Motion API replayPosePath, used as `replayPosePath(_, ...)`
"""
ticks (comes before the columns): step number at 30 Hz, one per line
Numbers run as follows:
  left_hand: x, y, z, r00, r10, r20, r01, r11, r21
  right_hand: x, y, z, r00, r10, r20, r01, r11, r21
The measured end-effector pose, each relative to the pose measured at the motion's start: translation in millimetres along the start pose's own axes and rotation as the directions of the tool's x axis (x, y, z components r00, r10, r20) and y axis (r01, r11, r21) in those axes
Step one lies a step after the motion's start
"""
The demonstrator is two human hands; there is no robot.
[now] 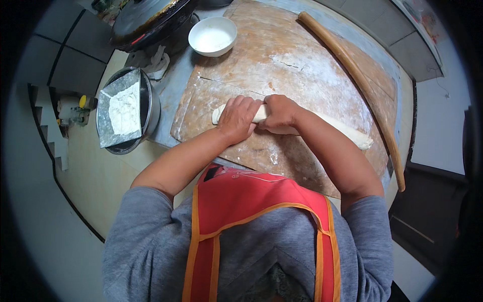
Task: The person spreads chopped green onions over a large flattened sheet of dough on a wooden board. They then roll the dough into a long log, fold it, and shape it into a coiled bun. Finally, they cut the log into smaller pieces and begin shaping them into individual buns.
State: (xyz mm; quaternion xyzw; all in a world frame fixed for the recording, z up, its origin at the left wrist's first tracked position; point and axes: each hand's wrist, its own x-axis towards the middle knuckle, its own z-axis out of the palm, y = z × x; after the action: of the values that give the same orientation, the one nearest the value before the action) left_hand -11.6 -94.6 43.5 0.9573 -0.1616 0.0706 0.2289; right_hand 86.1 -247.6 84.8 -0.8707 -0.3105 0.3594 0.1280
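Note:
A long roll of pale dough [349, 133] lies across a floured wooden board [249, 41]. My left hand [238, 117] is closed over the roll near its left end, with a short folded tip showing beyond the fingers. Close beside it, my right hand [280, 113] grips the roll from above, and a piece of dough shows between the two hands. From under my right forearm the roll runs on to the right and ends near a long wooden rolling pin [354, 68]. Parts of the dough are hidden by my hands and forearm.
A white bowl [213, 36] stands at the board's upper left corner. At the left, a metal scoop [106, 140] with white flour [125, 109] rests on a metal basin [153, 109]. A large dark lidded pan [147, 22] stands at the upper left.

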Motion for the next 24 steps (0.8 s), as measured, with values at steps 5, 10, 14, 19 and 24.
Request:
replayPosePath(5,-3,-1,3,1.0,-0.028,-0.004,0.028,0.999,-0.024,-4,0,-9,0.995,-0.045,0.09,0.037,0.995,0.092)
replayPosePath(10,5,9,-1,0.996,0.013,-0.09,-0.019,0.998,-0.061,5,18,-8,0.989,-0.088,0.121,0.052,0.96,0.274)
replayPosePath(14,11,3,1,0.995,-0.027,0.092,0.028,0.999,-0.017,11,23,-10,0.975,-0.066,0.212,0.001,0.956,0.293)
replayPosePath(19,14,8,1,0.999,-0.027,0.031,0.028,0.999,-0.034,9,12,-13,0.982,-0.068,0.177,0.039,0.986,0.161)
replayPosePath(24,19,18,6,0.999,-0.003,-0.045,0.002,1.0,-0.016,11,13,-15,0.981,-0.029,0.194,-0.011,0.979,0.204)
